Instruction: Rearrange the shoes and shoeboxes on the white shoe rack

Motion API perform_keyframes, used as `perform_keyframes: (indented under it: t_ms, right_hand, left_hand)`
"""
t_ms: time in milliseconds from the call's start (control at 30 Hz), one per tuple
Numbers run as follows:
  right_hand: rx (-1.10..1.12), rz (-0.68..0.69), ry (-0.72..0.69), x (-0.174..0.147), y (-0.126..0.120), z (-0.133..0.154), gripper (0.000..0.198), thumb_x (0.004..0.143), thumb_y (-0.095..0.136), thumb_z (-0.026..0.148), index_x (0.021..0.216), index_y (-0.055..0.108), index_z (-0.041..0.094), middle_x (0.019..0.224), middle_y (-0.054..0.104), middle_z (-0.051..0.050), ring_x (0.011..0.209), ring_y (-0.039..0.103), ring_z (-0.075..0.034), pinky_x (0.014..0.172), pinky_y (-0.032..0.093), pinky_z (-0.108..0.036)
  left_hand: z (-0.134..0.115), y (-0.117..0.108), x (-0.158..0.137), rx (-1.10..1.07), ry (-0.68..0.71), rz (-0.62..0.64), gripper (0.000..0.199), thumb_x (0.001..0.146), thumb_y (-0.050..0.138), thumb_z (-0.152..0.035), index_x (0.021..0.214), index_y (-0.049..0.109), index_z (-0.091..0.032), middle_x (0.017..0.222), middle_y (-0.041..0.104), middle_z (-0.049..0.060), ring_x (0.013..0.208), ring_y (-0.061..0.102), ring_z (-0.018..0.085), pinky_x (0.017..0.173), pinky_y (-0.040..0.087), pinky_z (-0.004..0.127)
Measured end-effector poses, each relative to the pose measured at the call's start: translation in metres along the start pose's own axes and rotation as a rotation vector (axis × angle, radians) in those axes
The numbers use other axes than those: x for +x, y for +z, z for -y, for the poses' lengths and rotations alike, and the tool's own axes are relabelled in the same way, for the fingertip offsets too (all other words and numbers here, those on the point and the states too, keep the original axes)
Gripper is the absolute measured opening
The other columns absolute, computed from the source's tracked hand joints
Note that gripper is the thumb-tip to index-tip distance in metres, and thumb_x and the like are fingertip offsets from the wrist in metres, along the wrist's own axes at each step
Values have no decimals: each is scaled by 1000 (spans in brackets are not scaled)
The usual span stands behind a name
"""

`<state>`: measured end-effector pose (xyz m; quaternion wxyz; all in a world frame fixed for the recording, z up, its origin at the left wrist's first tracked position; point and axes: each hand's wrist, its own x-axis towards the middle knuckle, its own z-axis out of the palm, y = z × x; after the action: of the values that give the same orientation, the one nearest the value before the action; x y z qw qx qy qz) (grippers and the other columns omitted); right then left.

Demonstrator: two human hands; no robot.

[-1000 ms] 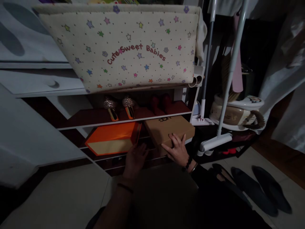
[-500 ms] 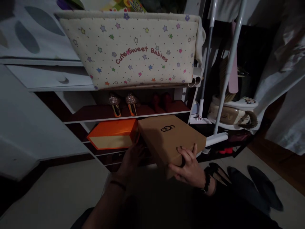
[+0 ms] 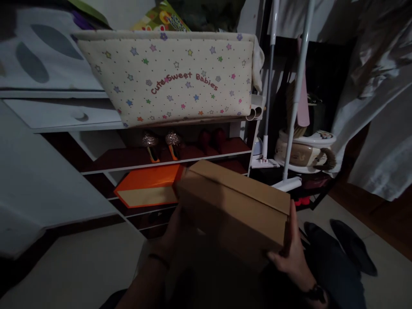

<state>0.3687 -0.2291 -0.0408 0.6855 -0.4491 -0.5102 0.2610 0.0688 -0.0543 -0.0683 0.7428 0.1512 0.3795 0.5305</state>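
Note:
A brown cardboard shoebox [image 3: 234, 210] is tilted in front of the shelves, its long side turned toward me. My right hand [image 3: 291, 253] grips its right end, thumb below and fingers along the end face. My left hand [image 3: 175, 225] is at its left end, in deep shadow; its fingers are mostly hidden there, though it seems to support the box. Just left of the shoebox, an orange box [image 3: 148, 186] with a pale front panel rests on the shelf.
Glittery high heels [image 3: 173, 143] and dark red shoes [image 3: 212, 139] stand on the upper shelf [image 3: 109, 159]. A star-patterned fabric basket [image 3: 180, 81] sits above. Mop poles [image 3: 298, 94] lean at the right by a beige potty-like container [image 3: 302, 152]. Dark shoes [image 3: 352, 246] lie on the floor.
The shoebox has tipped so its lettered top no longer shows and its side faces me. My right hand has moved from its near corner to its right end.

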Motion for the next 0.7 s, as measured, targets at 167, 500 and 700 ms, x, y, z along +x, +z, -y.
perform_keyframes:
  t_ms: [167,500,700]
  right_hand:
    - [373,-170,334,-11,8,-44,113,68,91,45,164,30,36,161,49,-9,150,45,-34,122,39,-53]
    - [762,-249,658,-6,37,-102,58,81,80,52,133,64,31,126,76,-3,119,69,-30,99,59,-51]
    - [893,-237,743,-9,66,-114,55,76,86,49,124,66,31,120,77,-1,114,70,-27,92,62,-49]
  left_hand:
    - [-3,-5,12,169,225,-57,31,80,77,-39,103,75,-19,108,78,10,112,70,30,94,58,40]
    - [15,7,21,504,528,16,60,70,86,-45,121,66,-22,137,68,15,133,60,33,111,49,48]
    - [25,14,12,672,492,33,63,81,79,-47,138,63,-24,149,61,14,146,50,34,120,41,48]
